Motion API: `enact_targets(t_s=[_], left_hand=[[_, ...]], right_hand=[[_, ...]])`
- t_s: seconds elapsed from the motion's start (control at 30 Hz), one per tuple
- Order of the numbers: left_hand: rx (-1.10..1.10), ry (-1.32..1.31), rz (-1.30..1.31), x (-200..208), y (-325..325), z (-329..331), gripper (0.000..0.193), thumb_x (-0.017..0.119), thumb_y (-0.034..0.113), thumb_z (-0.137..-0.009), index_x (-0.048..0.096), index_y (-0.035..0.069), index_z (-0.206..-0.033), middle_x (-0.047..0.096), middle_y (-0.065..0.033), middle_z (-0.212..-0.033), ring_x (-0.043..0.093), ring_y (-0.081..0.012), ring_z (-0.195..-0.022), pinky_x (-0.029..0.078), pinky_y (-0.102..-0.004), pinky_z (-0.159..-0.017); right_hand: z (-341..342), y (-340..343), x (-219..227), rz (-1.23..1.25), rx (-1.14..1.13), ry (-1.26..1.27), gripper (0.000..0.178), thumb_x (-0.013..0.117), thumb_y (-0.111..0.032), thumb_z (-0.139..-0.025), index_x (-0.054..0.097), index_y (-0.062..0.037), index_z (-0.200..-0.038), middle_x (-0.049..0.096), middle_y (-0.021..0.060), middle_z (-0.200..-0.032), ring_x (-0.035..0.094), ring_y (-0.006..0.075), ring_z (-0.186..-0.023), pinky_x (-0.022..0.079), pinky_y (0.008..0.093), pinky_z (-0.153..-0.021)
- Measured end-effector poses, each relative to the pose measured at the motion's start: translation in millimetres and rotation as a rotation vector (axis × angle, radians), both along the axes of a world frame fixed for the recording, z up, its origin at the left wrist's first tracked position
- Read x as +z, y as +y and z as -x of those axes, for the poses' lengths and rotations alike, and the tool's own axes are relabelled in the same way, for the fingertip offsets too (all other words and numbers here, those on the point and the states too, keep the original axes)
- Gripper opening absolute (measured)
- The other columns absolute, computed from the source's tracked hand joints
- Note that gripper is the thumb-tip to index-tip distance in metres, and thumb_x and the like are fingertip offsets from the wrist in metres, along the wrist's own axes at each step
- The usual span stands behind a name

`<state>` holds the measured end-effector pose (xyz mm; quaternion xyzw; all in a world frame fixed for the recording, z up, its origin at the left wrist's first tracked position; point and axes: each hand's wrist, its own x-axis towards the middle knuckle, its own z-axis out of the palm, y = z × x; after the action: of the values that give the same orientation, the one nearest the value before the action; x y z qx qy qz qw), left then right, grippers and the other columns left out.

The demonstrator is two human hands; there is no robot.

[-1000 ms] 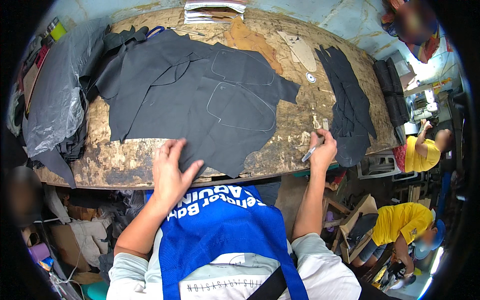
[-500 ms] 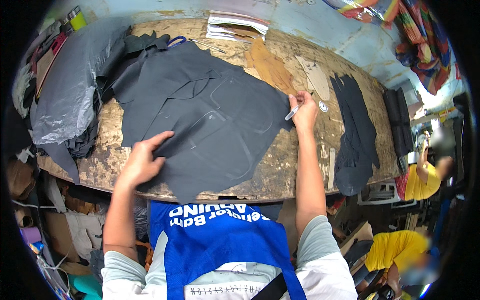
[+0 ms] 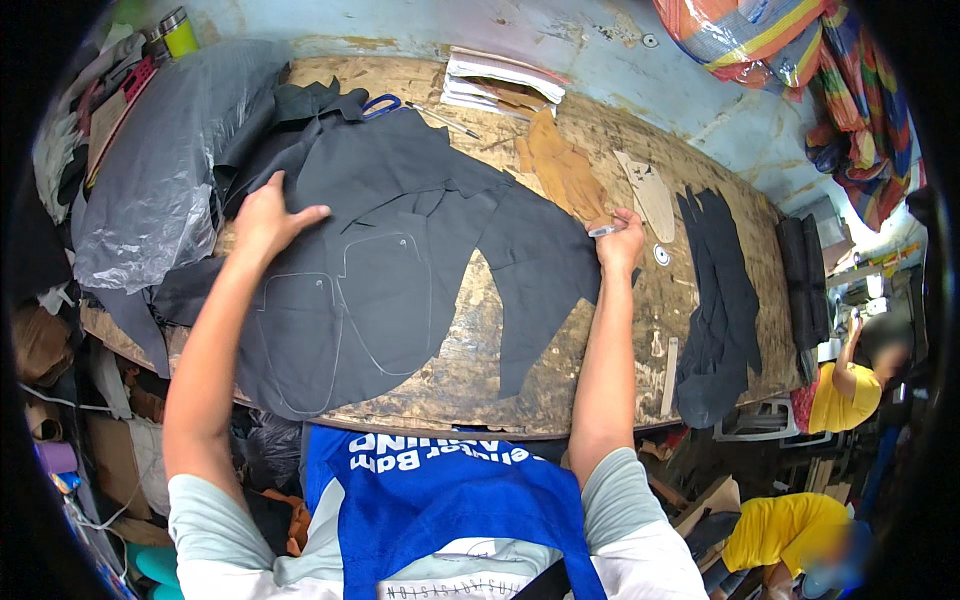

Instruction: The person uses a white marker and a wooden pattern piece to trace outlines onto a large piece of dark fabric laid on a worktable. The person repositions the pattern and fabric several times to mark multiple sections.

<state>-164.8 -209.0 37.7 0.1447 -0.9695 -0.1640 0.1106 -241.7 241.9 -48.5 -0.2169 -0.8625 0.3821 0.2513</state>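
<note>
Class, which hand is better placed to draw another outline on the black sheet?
Probably the right hand: it holds a pen at the edge of the black sheet; the left hand shows no tool.

The bare right hand (image 3: pixel 622 243) covers part of the slim pale pen (image 3: pixel 605 230) with its fingers. Whether the bare left hand (image 3: pixel 266 222) pinches the wide, flat black sheet (image 3: pixel 385 310) or only rests on it, I cannot tell. A tiny white mark (image 3: pixel 403 241) on this sheet is too small to make out. What the blue loop-shaped handle (image 3: pixel 382 104) belongs to is hidden. The upper edge cuts the multicoloured striped bundle (image 3: pixel 745 40); the heads of two yellow-shirted people (image 3: pixel 785 535) are blurred.
</note>
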Motion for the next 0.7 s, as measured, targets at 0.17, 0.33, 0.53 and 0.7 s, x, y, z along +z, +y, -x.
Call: enact_targets(t_s=[0.17, 0.33, 0.53, 0.7], left_hand=[[-0.132, -0.068, -0.032, -11, 2, 46, 0.035, 0.073, 0.023, -0.075, 0.067, 0.001, -0.102, 0.064, -0.0225, -0.105, 0.062, -0.0354, -0.098, 0.049, -0.0421, -0.083], [-0.475, 0.345, -0.342, 15, 5, 72, 0.022, 0.06, 0.008, -0.084, 0.065, -0.003, -0.102, 0.067, -0.0217, -0.089, 0.066, -0.0293, -0.085, 0.049, -0.0353, -0.077], [-0.471, 0.082, -0.871, 48, -4, 103, 0.024, 0.055, 0.009, -0.092, 0.062, -0.005, -0.11, 0.068, -0.0054, -0.092, 0.06, -0.0098, -0.078, 0.05, -0.0256, -0.072], [-0.189, 0.093, -1.263, 78, -50, 112, 0.029, 0.056, 0.009, -0.09, 0.056, -0.004, -0.117, 0.067, -0.0089, -0.096, 0.065, -0.0166, -0.077, 0.053, -0.0289, -0.074]], right_hand=[[-7, -1, -11, 0.029, 0.046, 0.126, 0.047, 0.079, -0.008, -0.061, 0.059, -0.0074, -0.104, 0.06, 0.0066, -0.083, 0.061, 0.0242, -0.077, 0.048, 0.0353, -0.072], [-9, 1, -15, 0.033, 0.04, 0.093, 0.046, 0.077, -0.007, -0.065, 0.059, -0.0074, -0.107, 0.061, 0.008, -0.085, 0.061, 0.0245, -0.081, 0.048, 0.0359, -0.073], [-9, 0, -15, 0.002, 0.039, 0.103, 0.045, 0.077, -0.007, -0.065, 0.06, -0.0072, -0.107, 0.062, 0.0087, -0.086, 0.061, 0.0245, -0.081, 0.048, 0.0366, -0.073], [-12, -2, -11, 0.026, 0.04, 0.083, 0.045, 0.077, -0.006, -0.065, 0.061, -0.0069, -0.107, 0.061, 0.0083, -0.085, 0.06, 0.0245, -0.08, 0.047, 0.0366, -0.073]])
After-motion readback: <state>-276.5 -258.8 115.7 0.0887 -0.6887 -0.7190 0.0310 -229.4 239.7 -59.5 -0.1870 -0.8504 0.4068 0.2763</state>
